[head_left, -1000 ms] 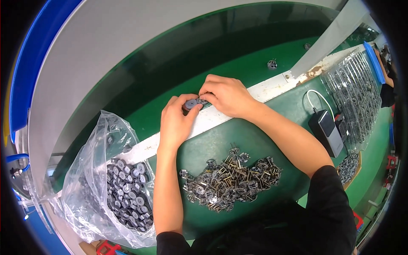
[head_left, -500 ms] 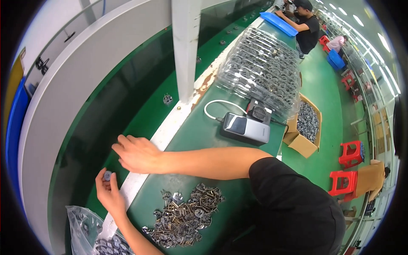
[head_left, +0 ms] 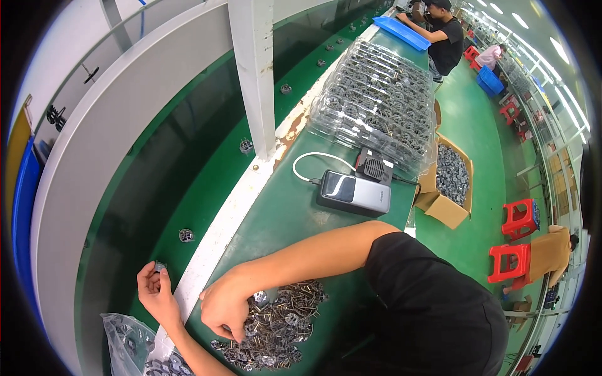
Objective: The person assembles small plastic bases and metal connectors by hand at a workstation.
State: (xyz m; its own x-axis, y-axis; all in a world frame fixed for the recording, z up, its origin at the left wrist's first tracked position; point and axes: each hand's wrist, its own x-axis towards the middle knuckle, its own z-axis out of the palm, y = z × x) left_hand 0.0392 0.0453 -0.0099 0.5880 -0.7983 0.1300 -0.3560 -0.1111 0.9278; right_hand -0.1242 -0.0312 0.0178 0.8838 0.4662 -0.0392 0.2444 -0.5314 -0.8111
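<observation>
The left hand pinches a grey part between closed-up fingertips, likely for control. The right hand curls its fingers onto pronged parts heaped beneath, presumably for easy reach; any grip is hidden.

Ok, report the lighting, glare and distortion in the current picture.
All in the head view: black corners surround the round fisheye image; ceiling lights blow out white at upper right; clear plastic trays catch glare; the pile of small parts glints, its pieces hard to separate.
</observation>
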